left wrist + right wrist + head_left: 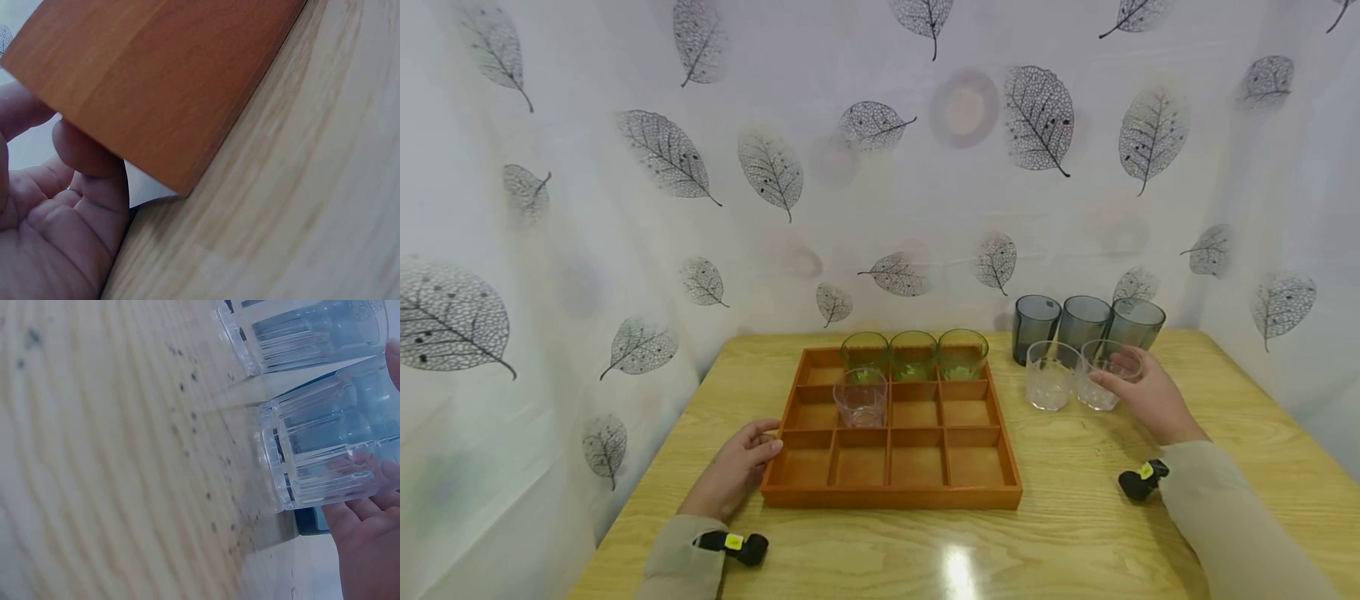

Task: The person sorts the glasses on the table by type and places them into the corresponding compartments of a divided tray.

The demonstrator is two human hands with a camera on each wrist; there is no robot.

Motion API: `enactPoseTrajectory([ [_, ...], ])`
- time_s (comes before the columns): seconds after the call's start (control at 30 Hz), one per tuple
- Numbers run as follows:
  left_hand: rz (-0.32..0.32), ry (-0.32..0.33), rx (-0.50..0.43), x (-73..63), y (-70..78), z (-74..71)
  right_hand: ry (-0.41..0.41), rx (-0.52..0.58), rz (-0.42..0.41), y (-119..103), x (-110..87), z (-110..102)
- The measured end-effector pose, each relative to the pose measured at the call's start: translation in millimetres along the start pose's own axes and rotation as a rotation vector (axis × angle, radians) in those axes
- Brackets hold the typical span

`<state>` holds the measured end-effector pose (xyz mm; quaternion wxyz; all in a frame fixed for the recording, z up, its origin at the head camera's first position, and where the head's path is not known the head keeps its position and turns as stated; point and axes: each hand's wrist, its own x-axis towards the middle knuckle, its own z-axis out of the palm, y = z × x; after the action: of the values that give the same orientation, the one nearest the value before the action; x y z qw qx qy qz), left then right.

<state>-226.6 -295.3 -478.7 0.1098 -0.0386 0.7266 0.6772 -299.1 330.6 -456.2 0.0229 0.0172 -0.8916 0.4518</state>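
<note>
A brown wooden tray [891, 497] divided into several compartments lies on the table. My left hand [733, 471] rests against its left side, thumb and fingers at the wall; the left wrist view shows this hand [69, 206] beside the tray's corner [169, 169]. Three green glasses [865, 354] occupy the back row, all but its leftmost compartment. One clear glass [861, 400] is in the middle row, second compartment from the left. On the right, my right hand [1153, 400] holds another clear glass [1097, 387], thumb in front and fingers behind. Its ribbed side [331, 450] shows in the right wrist view.
A further clear glass [1049, 379] stands just left of the held one. Behind them, three grey-blue tumblers [1036, 329] stand in a row. A leaf-patterned curtain [880, 208] hangs behind the light wooden table [850, 558].
</note>
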Motion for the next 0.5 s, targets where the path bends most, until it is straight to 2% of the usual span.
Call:
enactPoseTrajectory([
  [0.5,0.001,0.008,-0.002,0.9,0.4,-0.2,-0.002,-0.015,0.003,-1.8,-17.0,-8.7],
])
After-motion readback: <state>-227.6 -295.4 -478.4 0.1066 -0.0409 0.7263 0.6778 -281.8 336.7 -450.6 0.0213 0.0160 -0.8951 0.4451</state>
